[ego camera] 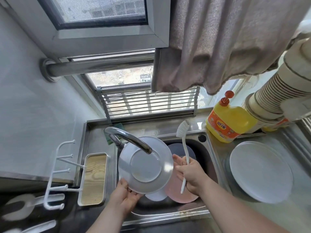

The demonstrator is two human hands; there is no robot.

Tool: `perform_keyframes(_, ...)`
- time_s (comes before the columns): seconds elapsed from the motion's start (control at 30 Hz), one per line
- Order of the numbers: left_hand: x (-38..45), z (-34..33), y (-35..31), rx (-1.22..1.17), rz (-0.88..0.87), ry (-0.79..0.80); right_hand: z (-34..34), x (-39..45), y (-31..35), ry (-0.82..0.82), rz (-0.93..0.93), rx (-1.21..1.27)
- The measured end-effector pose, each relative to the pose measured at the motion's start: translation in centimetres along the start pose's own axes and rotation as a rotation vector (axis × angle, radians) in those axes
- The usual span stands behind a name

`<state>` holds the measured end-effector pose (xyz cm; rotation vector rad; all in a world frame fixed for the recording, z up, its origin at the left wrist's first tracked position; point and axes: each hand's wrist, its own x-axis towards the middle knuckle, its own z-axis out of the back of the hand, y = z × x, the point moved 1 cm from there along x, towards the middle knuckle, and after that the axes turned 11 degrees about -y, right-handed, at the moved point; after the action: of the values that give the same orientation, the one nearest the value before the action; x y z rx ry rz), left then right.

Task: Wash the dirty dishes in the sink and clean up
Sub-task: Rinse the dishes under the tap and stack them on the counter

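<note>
Head view: the left hand (125, 194) grips the near rim of a grey plate (145, 165) tilted over the sink (207, 148) under the faucet (127, 138); the right hand (190, 174), just right, clasps a white brush (184, 148), bristles pointing far

Left hand (127, 193) palm-up, fingers curled in a grip; right hand (191, 175) fisted, both forearms extended forward.
</note>
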<state>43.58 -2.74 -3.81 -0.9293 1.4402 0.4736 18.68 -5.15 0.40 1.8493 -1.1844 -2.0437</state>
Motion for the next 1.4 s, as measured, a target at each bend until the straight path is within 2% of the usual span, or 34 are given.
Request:
perform_keyframes(0.23, -1.3, -3.3, 1.8, 0.103, -0.054, 0.056, 3.0, -0.4, 0.1, -0.08, 0.017, 0.078)
perform_keyframes(0.6, -4.3, -7.7, 5.0, 0.206, -0.038, 0.108, 8.3, -0.6, 0.4, -0.242, 0.016, 0.172)
perform_keyframes(0.73, -4.8, -7.8, 5.0, 0.211, -0.022, 0.079, 8.5, -0.7, 0.8, -0.244, 0.04, 0.142)
perform_keyframes(0.87, -4.2, -6.9, 4.4, 0.211, 0.008, 0.068, 8.0, -1.0, 0.5, -0.192, 0.054, -0.015)
perform_keyframes(0.97, -4.0, -6.1, 4.7, 0.263, 0.004, 0.045, 7.6, -1.3, -0.1, -0.23, 0.069, -0.186)
perform_keyframes(1.1, -5.1, -5.7, 5.4, 0.276, 0.037, 0.01, 7.4, -2.2, -0.9, -0.263, 0.024, -0.236)
perform_keyframes(1.23, -5.7, -6.2, 6.4, 0.188, 0.16, 0.086, 8.4, -2.6, -1.6, -0.288, -0.087, -0.116)
perform_keyframes(1.4, -6.9, -8.2, 9.2, 0.227, 0.228, 0.186, 11.4, -4.1, -0.9, -0.291, -0.054, -0.159)
